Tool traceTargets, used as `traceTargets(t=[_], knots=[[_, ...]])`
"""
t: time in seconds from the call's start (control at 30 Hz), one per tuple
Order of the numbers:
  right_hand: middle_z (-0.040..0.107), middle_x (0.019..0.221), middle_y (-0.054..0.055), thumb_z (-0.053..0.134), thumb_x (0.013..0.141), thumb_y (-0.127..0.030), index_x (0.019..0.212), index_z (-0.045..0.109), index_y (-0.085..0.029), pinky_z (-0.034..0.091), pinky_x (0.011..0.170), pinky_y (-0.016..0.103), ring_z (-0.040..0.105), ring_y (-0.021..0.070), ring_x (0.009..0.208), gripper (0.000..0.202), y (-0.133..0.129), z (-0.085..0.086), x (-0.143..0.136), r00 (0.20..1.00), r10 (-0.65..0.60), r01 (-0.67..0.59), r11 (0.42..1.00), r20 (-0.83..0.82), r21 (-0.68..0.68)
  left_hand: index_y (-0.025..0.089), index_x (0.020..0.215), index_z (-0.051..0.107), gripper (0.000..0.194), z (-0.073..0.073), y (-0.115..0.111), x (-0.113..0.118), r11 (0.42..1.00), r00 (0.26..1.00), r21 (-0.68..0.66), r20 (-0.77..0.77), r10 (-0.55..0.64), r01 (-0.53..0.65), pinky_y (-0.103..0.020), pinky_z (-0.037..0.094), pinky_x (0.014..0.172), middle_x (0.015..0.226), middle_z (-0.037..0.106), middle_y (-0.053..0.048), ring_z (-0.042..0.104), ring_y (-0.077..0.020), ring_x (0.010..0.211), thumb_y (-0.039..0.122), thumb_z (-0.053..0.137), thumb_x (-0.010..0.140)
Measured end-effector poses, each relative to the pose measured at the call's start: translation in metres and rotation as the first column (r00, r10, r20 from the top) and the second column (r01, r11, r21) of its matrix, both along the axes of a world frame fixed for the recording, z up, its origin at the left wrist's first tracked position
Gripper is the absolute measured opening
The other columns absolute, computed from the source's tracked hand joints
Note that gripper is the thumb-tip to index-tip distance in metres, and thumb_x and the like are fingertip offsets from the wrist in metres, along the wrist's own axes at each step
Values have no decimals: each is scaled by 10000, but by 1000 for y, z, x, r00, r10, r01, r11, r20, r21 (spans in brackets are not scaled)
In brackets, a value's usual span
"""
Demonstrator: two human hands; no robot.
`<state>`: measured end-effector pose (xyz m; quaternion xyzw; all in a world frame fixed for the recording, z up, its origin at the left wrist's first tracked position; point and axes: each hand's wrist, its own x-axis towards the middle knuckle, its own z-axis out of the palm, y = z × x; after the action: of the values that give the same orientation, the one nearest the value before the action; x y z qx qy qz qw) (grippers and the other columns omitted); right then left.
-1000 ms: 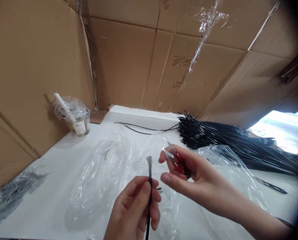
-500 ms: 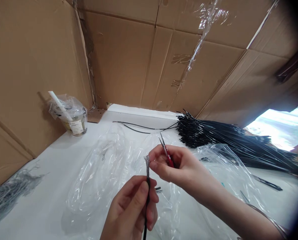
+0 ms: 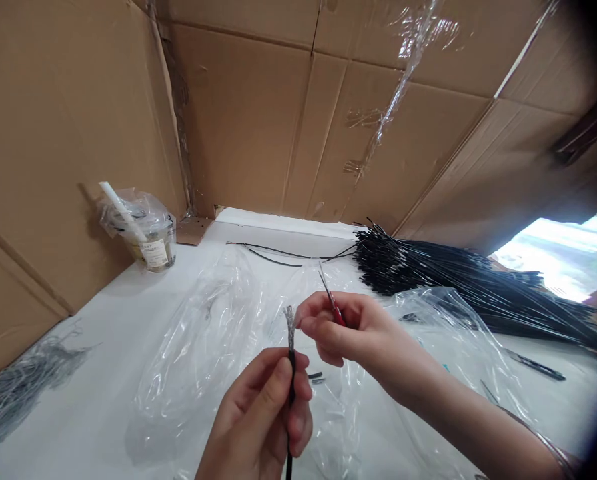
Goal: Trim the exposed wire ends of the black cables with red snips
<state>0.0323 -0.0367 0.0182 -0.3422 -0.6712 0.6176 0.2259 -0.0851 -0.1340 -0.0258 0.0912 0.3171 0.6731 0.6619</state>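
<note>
My left hand (image 3: 265, 407) pinches a black cable (image 3: 291, 393) upright between thumb and fingers. Above the grip, the cable's stripped end shows frayed silver braid (image 3: 289, 320). Just right of that braid, my right hand (image 3: 348, 327) has its thumb and forefinger pinched together. Tucked in the same hand is a slim pair of red-handled scissors (image 3: 334, 303), points up and away from me. Whether the right fingertips touch a strand of braid is too fine to tell. Short black offcuts (image 3: 316, 377) lie behind the left fingers.
Clear plastic bags (image 3: 193, 353) spread over the white table. A thick bundle of black cables (image 3: 428, 273) lies at the right, near a dark cutter-like tool (image 3: 535, 365). A bagged cup with a straw (image 3: 153, 247) and grey wire scraps (image 3: 28, 383) are at left. Cardboard walls (image 3: 248, 127) enclose the back.
The cable's end and my left hand have shifted slightly left. The braid is more fanned out at its tip. My right fingers have curled more, with the scissors still in hand.
</note>
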Motion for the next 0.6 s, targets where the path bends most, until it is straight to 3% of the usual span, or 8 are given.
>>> traceTargets(t=[0.23,0.4,0.5,0.6], knots=[[456,551,-73,741,840,-443,852,693,-180,300,514,222,389,73,531,268,4,-3,1,999,-10,8,998,-30,-58,146,787,793,270,-14,4,-7,997,1000,76,10,-24,23,-150,385,472,681,606,-3,477,-41,502,334,937,659],[465,587,-64,723,859,-481,859,679,-181,286,521,247,380,83,538,303,9,-9,6,998,-62,62,998,-26,-1,117,841,779,223,-17,5,-14,998,999,58,44,-13,10,-152,447,496,714,598,-8,498,-54,540,299,876,757],[403,554,-73,662,904,-511,769,605,-189,261,515,263,324,86,508,353,13,-12,13,991,-127,128,991,-45,26,106,817,745,48,-11,0,-29,996,988,15,124,90,-92,-148,492,491,707,583,-7,508,-57,529,140,777,828],[392,578,-71,633,927,-494,701,513,-202,273,511,265,347,87,503,389,14,-11,23,981,-178,182,982,-82,52,127,853,703,184,-5,-8,-54,964,953,97,206,223,-247,-126,516,461,713,576,-13,518,-54,491,4,570,885]])
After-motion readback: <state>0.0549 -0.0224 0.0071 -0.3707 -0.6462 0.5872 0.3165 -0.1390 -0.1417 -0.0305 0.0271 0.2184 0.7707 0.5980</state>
